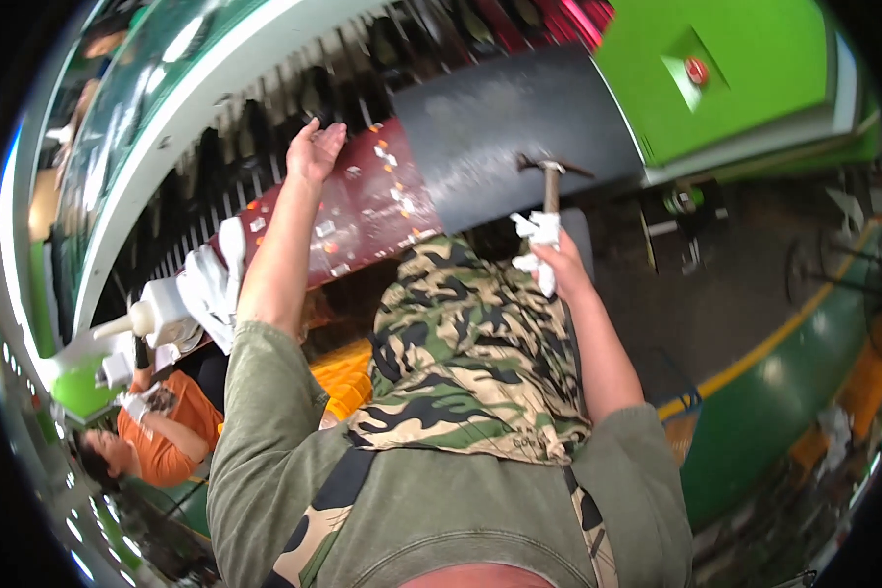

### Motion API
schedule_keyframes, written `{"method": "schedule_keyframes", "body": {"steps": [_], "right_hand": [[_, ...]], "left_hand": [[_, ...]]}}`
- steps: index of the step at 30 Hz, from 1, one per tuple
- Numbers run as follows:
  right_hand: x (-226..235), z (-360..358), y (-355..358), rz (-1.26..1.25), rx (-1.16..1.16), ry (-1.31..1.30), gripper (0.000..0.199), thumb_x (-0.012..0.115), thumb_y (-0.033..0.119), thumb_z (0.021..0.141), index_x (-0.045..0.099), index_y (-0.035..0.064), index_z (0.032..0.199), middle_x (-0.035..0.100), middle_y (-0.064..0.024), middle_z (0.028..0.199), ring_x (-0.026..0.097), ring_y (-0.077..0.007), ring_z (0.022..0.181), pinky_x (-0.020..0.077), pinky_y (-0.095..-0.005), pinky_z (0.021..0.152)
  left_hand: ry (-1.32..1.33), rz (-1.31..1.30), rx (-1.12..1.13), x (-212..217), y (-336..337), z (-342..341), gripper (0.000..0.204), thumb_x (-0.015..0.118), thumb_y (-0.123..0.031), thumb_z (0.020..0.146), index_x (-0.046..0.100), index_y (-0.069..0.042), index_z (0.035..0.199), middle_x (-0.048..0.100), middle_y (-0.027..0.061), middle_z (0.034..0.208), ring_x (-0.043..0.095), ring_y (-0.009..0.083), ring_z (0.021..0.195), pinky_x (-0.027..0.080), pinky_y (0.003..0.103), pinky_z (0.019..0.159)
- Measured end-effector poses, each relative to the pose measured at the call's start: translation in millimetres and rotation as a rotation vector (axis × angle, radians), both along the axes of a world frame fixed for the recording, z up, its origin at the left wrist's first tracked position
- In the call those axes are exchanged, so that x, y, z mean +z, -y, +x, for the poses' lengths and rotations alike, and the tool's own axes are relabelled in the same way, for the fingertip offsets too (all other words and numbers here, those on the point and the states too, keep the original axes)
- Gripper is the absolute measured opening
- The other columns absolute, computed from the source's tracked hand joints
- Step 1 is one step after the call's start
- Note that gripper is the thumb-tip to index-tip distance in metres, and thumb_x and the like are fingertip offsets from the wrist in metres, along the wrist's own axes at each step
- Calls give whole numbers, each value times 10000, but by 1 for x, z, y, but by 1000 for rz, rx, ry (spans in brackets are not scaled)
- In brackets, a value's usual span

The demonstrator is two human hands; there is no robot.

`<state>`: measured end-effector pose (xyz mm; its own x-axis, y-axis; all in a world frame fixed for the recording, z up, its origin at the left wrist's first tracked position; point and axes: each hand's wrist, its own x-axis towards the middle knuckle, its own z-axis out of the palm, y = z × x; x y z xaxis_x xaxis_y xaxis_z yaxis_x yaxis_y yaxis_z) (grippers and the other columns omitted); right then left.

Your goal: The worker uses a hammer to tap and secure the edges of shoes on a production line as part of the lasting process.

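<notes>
My right hand (565, 268) grips a hammer (553, 191) by its handle, which has white wrapping around the lower part. The metal hammer head points away from me, over the near edge of a dark grey mat (519, 118). My left hand (316, 152) is stretched out to the far left, palm turned up and fingers apart, with nothing in it. It is raised near a dark red worktop (363, 211) dotted with orange and white bits. Beyond it runs a row of dark upright pieces (314, 90) between thin bars, too blurred to name.
A green machine housing (725, 69) with a red button (696, 71) stands at the far right. A white bottle (157, 312) and white cloths (206, 279) lie at the left. Another person in an orange shirt (178, 421) works there. A yellow crate (345, 377) is beside me.
</notes>
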<state>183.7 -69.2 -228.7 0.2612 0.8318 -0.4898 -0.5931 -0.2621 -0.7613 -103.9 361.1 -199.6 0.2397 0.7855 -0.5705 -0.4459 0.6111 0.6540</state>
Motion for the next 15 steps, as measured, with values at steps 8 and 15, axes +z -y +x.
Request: {"method": "schedule_keyframes", "body": {"steps": [8, 15], "right_hand": [[-9, 16, 6, 80, -48, -428, 603, 336, 609, 1028, 510, 127, 1345, 634, -79, 960, 665, -202, 752, 557, -329, 526], [-5, 8, 7, 27, -23, -332, 550, 400, 564, 1031, 592, 57, 1125, 661, -103, 904, 670, -217, 644, 557, -350, 507]], "left_hand": [[-275, 225, -443, 5, 221, 53, 355, 658, -54, 924, 578, 48, 1255, 716, 145, 995, 690, 194, 758, 547, 281, 635], [-230, 592, -790, 6, 311, 99, 340, 714, -71, 879, 655, 7, 1204, 703, 83, 1073, 671, 134, 849, 555, 280, 734]]}}
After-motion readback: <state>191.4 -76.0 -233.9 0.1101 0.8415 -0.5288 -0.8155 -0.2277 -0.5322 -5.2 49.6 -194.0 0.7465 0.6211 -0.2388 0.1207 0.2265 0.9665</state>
